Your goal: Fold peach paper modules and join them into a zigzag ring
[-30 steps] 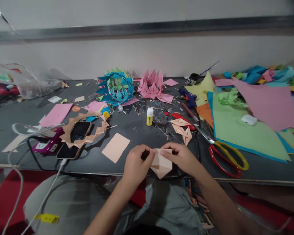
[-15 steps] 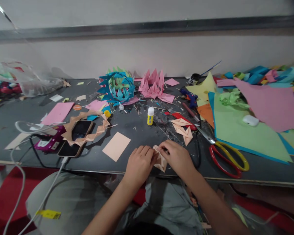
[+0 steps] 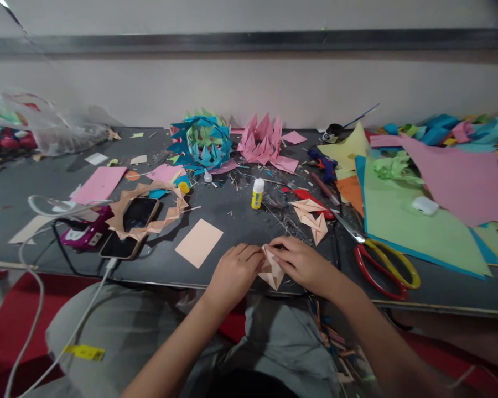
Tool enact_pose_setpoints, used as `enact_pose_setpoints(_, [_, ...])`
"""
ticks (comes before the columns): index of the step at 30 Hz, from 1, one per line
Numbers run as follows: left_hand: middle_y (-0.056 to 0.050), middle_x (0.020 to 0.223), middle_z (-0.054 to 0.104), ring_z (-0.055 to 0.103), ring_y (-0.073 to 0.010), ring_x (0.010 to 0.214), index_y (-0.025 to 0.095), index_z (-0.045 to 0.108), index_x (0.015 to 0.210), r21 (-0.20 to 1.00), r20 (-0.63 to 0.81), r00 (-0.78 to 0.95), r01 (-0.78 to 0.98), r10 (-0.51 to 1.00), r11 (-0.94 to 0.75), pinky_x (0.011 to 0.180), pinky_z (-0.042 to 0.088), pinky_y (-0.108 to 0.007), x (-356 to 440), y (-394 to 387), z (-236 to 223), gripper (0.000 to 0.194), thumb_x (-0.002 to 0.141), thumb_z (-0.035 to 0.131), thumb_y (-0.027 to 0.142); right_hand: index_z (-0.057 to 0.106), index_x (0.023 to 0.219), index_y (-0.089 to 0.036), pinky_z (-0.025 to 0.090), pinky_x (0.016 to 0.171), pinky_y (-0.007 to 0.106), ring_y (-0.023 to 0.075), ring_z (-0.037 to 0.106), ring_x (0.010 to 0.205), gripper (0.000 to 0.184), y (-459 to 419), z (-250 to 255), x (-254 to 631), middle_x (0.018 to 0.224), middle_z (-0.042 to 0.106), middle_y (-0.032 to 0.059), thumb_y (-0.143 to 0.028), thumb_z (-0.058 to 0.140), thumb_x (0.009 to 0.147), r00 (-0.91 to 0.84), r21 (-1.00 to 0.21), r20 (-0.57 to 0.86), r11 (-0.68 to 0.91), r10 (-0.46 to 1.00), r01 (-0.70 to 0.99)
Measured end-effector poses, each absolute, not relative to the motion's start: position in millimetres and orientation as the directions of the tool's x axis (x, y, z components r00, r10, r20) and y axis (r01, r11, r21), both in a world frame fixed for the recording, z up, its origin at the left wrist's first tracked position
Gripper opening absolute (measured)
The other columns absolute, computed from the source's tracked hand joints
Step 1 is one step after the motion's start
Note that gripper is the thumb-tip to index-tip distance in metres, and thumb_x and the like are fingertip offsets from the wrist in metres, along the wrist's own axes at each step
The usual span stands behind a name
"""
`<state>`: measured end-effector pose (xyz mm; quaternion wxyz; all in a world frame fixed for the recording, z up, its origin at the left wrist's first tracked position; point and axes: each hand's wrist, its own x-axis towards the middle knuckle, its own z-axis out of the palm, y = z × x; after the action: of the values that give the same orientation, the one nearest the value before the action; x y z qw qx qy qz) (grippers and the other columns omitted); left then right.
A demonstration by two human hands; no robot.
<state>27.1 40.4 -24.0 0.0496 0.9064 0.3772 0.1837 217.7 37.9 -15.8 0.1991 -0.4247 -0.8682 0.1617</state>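
Note:
A small peach paper piece [image 3: 273,273], folded to a point toward me, lies at the table's front edge. My left hand [image 3: 237,272] is closed on its left side, fingertips at the upper fold. From the right, my right hand [image 3: 302,264] pinches its upper right part; the fingers cover much of the paper's top. An unfolded peach paper rectangle [image 3: 199,243] rests left of my hands. Several folded peach pieces [image 3: 313,218], joined together, lie beyond my right hand. A yellow glue stick [image 3: 258,193] with a white cap stands upright ahead.
Scissors [image 3: 388,268] with red and yellow handles lie at right beside coloured paper sheets [image 3: 415,232]. A phone [image 3: 126,243] sits under a peach paper ring [image 3: 118,207], near a purple power strip [image 3: 87,232]. Blue [image 3: 178,146] and pink [image 3: 259,141] spiky paper rings stand behind.
The peach paper went from a wide flat-topped shape to a narrower one with its upper sides folded inward. Both hands turned over it and stayed near the table edge.

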Motion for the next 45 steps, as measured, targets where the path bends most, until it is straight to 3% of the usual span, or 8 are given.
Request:
enact_pose_setpoints(8, [-0.005,0.096,0.062,0.054,-0.0154,0.084,0.014,0.057,0.094,0.211,0.309,0.699,0.611,0.645,-0.763,0.073,0.046,-0.030,24.8,40.7,-25.9,0.016,0.087,0.043,0.020,0.066,0.095,-0.017,0.050,0.076,0.031,0.0167,0.059,0.086,0.021,39.8,-32.0,222.7,0.096,0.066,0.0073,-0.021,0.047,0.085,-0.503,-0.473,0.397,0.641,0.768,0.605])
enact_pose_setpoints(13, [-0.005,0.095,0.061,0.054,-0.0158,0.085,0.014,0.057,0.094,0.220,0.309,0.705,0.600,0.639,-0.769,0.073,0.046,-0.030,25.5,41.5,-27.1,0.016,0.087,0.043,0.020,0.067,0.087,-0.016,0.050,0.074,0.031,0.0167,0.059,0.084,0.021,39.4,-31.2,222.9,0.093,0.066,0.0078,-0.018,0.046,0.085,-0.527,-0.423,0.430,0.679,0.734,0.601])
enact_pose_setpoints(45, [-0.004,0.093,0.061,0.053,-0.0160,0.086,0.015,0.058,0.092,0.269,0.263,0.736,0.565,0.624,-0.780,0.075,0.045,-0.030,26.0,44.4,-21.2,0.016,0.086,0.045,0.022,0.066,0.085,-0.017,0.049,0.075,0.032,0.0174,0.056,0.085,0.021,39.0,-26.5,225.9,0.094,0.064,0.0072,-0.018,0.045,0.086,-0.605,-0.423,0.345,0.695,0.717,0.581])
